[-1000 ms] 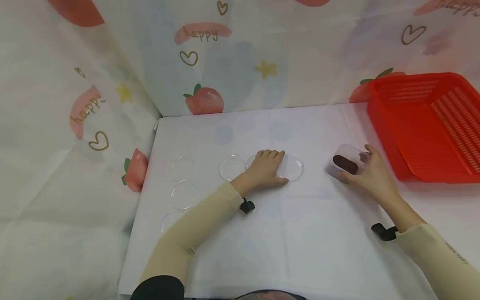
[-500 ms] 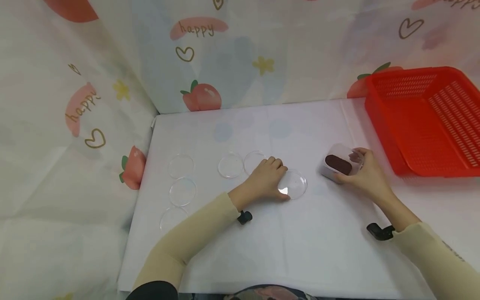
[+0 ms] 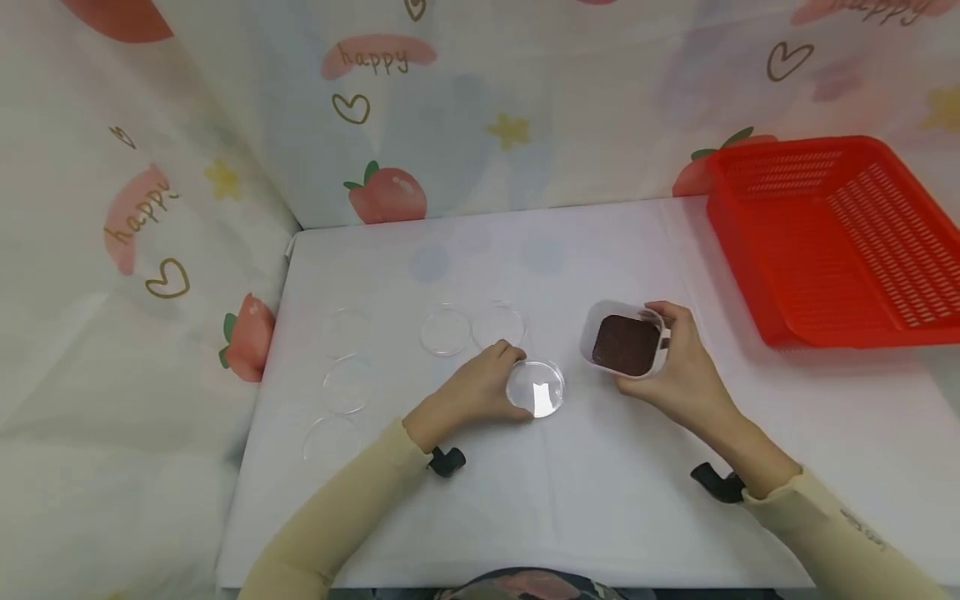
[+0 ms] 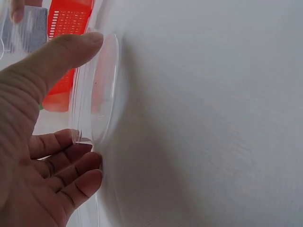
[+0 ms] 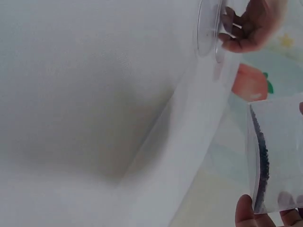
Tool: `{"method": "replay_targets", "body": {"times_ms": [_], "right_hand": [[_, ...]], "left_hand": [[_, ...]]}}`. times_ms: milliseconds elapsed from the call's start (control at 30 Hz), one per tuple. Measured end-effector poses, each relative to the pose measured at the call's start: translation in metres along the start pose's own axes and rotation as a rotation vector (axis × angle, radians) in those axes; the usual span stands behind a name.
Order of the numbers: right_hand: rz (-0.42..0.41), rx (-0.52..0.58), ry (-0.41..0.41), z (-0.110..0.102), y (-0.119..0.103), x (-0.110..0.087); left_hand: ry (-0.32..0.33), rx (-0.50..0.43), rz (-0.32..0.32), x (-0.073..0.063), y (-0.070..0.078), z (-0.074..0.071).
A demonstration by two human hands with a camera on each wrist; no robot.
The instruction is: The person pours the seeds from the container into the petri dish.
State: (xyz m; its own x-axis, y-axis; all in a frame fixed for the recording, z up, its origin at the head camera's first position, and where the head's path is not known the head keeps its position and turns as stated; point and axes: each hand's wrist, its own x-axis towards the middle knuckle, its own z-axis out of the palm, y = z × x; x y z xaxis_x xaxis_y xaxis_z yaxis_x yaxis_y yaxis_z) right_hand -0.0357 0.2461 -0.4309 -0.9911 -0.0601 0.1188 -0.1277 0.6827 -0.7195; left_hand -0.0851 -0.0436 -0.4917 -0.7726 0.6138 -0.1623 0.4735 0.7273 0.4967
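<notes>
My left hand point(image 3: 480, 387) pinches a clear round petri dish point(image 3: 536, 389) by its edge, thumb on the near side and fingers on the far side. In the left wrist view the dish point(image 4: 105, 90) stands edge-on above the white surface, with a shadow beside it. To the right, my right hand point(image 3: 678, 375) grips a clear square plastic tub point(image 3: 592, 321) by its right side. Its mouth faces the head camera, showing dark brown, soil-like material point(image 3: 627, 345) inside. A dark crumbly layer shows through the wall of the tub point(image 5: 281, 151) in the right wrist view.
Several more clear petri dishes lie on the white table point(image 3: 600, 500): one dish point(image 3: 446, 329) beyond my left hand beside another dish point(image 3: 499, 325), and a column including a dish point(image 3: 347, 385) at the left. A red perforated basket point(image 3: 757, 275) stands at the right. Patterned cloth point(image 3: 465, 117) hangs behind.
My left hand has drawn one dish out of the row, toward the body. The right hand has brought the tub leftward, closer to the dish, and its mouth now shows more fully.
</notes>
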Motion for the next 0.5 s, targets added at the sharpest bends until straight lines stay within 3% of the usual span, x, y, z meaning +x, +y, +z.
{"method": "replay_targets", "body": {"times_ms": [233,500], "right_hand": [[-0.235,-0.11,0.015,0.022,-0.01,0.0],[-0.414,-0.217,0.003,0.04,-0.008,0.003]], "left_hand": [[-0.003,-0.001,0.004,-0.002,-0.002,-0.003],[0.051,0.027,0.002,0.0,-0.003,0.0]]}}
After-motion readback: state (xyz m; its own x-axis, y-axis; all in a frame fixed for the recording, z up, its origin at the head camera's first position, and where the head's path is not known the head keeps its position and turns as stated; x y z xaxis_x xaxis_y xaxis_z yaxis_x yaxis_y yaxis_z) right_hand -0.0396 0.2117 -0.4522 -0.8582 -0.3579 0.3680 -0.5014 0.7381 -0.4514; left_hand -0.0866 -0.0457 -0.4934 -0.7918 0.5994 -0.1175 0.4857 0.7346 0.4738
